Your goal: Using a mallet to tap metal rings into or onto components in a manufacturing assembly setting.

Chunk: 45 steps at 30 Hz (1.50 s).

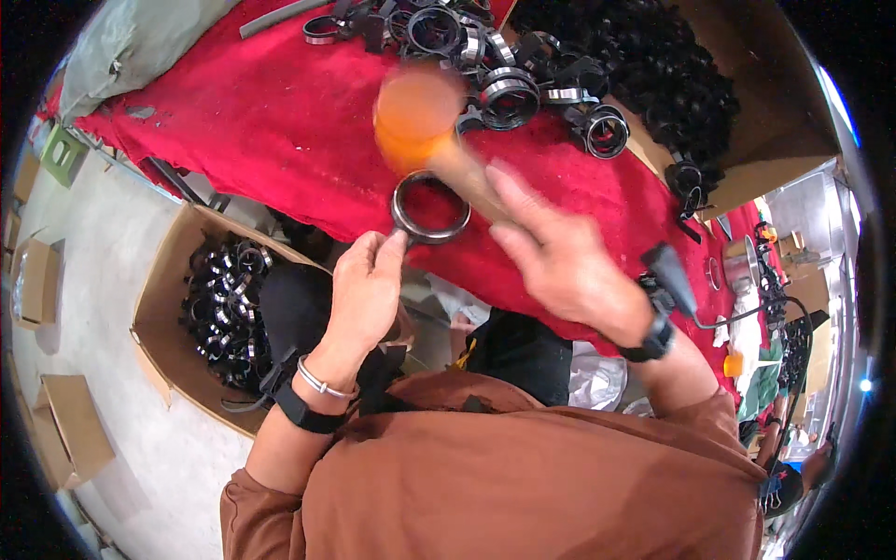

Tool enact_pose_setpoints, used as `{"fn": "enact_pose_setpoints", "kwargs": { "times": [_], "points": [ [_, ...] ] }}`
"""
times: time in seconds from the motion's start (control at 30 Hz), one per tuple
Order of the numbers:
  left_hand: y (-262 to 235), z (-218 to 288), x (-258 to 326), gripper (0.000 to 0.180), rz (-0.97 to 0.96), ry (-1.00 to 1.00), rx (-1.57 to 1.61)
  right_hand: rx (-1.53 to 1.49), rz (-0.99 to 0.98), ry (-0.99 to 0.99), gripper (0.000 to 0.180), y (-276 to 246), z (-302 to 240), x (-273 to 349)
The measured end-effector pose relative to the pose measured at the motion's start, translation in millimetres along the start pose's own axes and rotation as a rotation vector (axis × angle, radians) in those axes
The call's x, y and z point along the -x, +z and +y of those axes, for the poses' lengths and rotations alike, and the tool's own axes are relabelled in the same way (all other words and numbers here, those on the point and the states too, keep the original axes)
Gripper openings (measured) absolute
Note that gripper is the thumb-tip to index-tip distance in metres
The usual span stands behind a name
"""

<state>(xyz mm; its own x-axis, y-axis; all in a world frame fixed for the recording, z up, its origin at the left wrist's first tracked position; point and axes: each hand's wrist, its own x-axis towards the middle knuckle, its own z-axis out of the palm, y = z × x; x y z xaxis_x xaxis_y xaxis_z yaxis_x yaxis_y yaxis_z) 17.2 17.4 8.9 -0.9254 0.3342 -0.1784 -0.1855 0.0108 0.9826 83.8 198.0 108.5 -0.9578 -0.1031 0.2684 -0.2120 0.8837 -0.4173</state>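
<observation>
My left hand (366, 280) is closed at the near edge of the red cloth, its thumb and fingers pinching the near side of a black-and-silver ring (434, 237). The ring is tilted toward me, and red cloth shows through its middle. Whatever part lies inside my fingers is hidden. My right hand (560, 257) is wrapped round the pale handle of a mallet (418, 117) with an orange head. That head hangs just beyond the ring and is smeared by motion. I cannot tell whether it touches the ring.
Similar rings (509, 98) lie piled at the far side of the red cloth (243, 131). An open carton (775, 140) at the far right holds many black parts. Another carton (154, 308), filled with rings, stands at my left. A grey-green sack (140, 56) sits far left.
</observation>
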Motion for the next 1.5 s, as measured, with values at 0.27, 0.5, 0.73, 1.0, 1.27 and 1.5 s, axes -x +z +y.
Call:
{"fn": "enact_pose_setpoints", "kwargs": {
  "times": [0.27,0.5,0.73,1.0,1.27,1.5],
  "points": [
    [-1,-2,-3,0.029,-0.004,0.064,-0.007,-0.174,0.152,-0.075,0.048,-13,0,-13],
    [2,10,1,0.027,0.026,0.029,0.002,-0.194,-0.042,0.026,0.045,7,-6,-3],
    [-10,11,15,0.019,-0.008,-0.013,0.077,-0.508,0.019,0.332,0.046,-23,-24,-4],
    [-14,8,8,0.02,-0.082,0.012,0.099,-0.727,-0.169,0.603,0.047,-17,-8,7],
    [-8,13,13,0.021,-0.055,-0.053,0.13,-0.667,0.064,0.506,0.048,14,-15,45],
    [-7,8,14,0.02,-0.025,-0.019,0.181,-0.704,0.163,0.368,0.049,3,-25,58]
  ]
}}
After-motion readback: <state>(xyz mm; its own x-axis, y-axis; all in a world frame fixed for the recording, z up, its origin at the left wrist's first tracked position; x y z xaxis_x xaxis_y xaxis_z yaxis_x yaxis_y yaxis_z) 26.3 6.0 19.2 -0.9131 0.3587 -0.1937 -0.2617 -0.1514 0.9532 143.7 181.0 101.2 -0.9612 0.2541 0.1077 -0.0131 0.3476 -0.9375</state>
